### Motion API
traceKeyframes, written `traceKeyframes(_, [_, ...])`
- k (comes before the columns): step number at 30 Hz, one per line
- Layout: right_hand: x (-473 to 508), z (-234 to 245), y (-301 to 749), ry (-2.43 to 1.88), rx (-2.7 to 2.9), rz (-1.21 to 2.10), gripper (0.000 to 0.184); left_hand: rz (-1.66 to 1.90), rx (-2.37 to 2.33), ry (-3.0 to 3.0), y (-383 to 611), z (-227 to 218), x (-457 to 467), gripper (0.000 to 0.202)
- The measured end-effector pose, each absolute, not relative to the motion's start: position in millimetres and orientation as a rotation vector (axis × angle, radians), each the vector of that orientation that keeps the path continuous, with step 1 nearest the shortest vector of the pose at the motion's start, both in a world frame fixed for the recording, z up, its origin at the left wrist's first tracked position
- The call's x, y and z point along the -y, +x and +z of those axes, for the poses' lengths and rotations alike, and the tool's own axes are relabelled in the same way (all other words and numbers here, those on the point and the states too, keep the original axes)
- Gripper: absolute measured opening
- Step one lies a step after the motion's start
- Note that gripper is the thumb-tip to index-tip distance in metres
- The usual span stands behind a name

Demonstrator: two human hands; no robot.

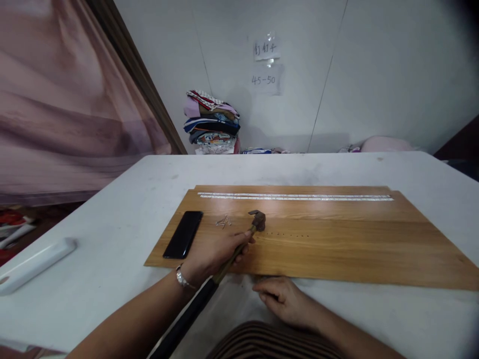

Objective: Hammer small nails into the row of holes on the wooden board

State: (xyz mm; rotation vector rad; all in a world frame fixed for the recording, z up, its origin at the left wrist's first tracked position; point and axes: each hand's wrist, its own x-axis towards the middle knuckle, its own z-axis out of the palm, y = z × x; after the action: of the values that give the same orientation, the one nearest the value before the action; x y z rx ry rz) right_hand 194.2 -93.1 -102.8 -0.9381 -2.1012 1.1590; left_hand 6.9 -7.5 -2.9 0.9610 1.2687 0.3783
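Note:
My left hand (228,249) is wrapped around the upper shaft of a claw hammer (192,308), close below its head. The hammer slants across my forearm, head over the wooden board and black handle toward my body. My right hand (282,299) lies on the table by the board's front edge, fingers loosely bent, with a gap between thumb and forefinger and nothing visible in it. Several loose nails (223,221) are heaped on the board (348,259), left of the hammer head. To the right of the head runs a row of small dark dots (291,235).
A black phone (183,234) lies on the board's left part. Two white measuring strips (295,197) run along its far side. A white elongated object (37,264) rests at the left on the white table (112,214). Folded clothes (212,122) are stacked behind the table.

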Motion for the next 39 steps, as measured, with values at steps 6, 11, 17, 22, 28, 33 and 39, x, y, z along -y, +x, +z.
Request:
traceKeyframes(6, [93.6, -106.2, 195.5, -0.948, 2.121, 1.157, 0.031, 0.400, -1.259, 0.953, 6.3, -2.1, 7.6, 0.045])
traceKeyframes(11, [93.6, -107.5, 194.8, -0.950, 2.129, 1.151, 0.030, 0.386, -1.279, 0.953, 7.5, -2.3, 7.8, 0.043])
traceKeyframes(17, [93.1, -105.2, 194.5, -0.947, 2.128, 1.148, 0.030, 0.401, -1.249, 0.981, 5.1, -7.1, 6.3, 0.045])
traceKeyframes(22, [93.3, -104.4, 194.9, -0.953, 2.124, 1.149, 0.030, 0.410, -1.245, 0.984, 5.8, -6.8, 5.6, 0.047])
traceKeyframes(28, [93.8, -104.7, 194.0, -0.971, 2.108, 1.174, 0.031, 0.379, -1.267, 0.976, 7.8, -2.9, 7.7, 0.042])
traceKeyframes(33, [93.3, -100.4, 194.3, -0.962, 2.117, 1.181, 0.032, 0.412, -1.245, 0.993, 6.0, -6.8, 5.1, 0.046])
traceKeyframes(39, [93.5, -102.4, 195.0, -0.959, 2.119, 1.172, 0.031, 0.375, -1.283, 0.982, 9.3, -4.3, 6.7, 0.044])
